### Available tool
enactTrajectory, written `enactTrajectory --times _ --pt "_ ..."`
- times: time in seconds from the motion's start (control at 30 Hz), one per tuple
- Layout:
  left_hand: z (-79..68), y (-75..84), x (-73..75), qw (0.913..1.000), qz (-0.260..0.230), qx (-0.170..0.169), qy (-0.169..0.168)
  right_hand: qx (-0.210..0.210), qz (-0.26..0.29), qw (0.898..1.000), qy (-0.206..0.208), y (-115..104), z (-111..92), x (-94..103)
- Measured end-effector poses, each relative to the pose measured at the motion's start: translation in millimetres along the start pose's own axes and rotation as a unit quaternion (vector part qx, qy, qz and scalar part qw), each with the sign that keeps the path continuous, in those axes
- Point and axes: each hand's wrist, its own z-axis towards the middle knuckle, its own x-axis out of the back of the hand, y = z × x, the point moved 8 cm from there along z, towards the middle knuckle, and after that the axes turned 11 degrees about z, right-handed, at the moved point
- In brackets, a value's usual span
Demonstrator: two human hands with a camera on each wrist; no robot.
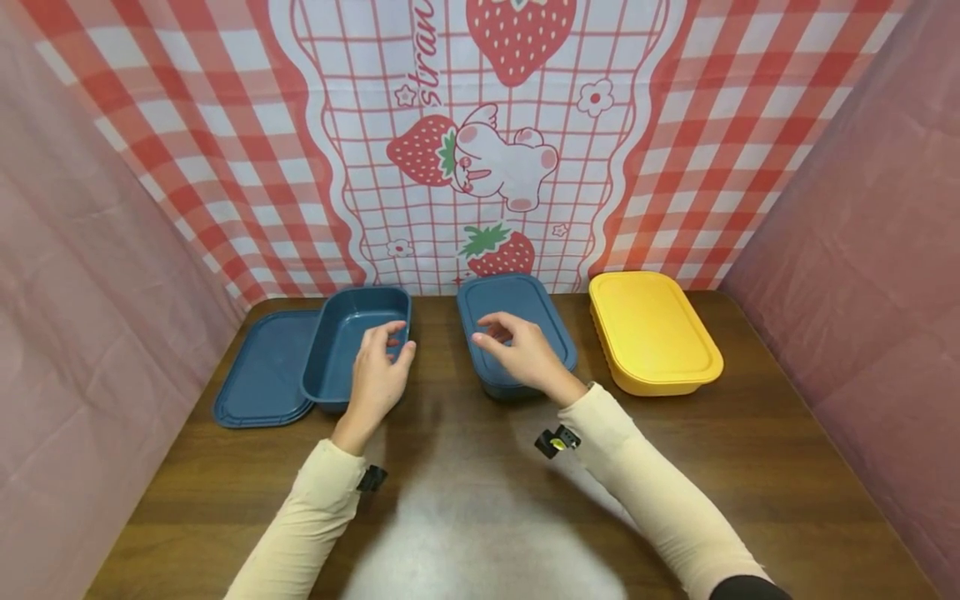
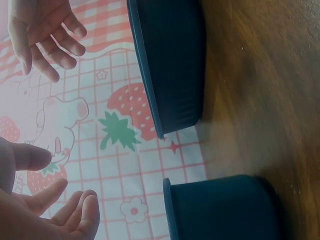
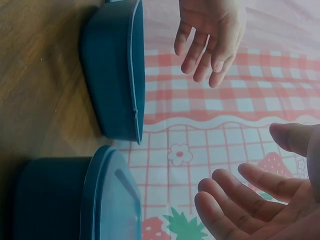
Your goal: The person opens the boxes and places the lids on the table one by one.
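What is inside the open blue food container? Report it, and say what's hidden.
Inside the open blue food container, only its floor and walls show. In the head view the left hand covers part of the near right side, so that patch cannot be seen.

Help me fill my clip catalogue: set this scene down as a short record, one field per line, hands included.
Left hand: above the open blue container, fingers loosely bent, holding nothing
Right hand: above the lidded blue container, fingers loosely bent, holding nothing
Loose lid: dark blue, lying left of the open blue container; contact between them unclear
Yellow container: at the right of the row, lid on
Surface: brown wooden table
Backdrop: red-and-white checked cloth with strawberries
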Motion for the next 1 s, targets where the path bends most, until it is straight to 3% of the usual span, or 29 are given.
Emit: enactTrajectory --times 1.0 --pt "-1.2 13.6 -38.7 0.9978 -0.023 0.009 -0.061 -0.019 -0.010 0.999 0.043 26.1 -11.9 28.1"
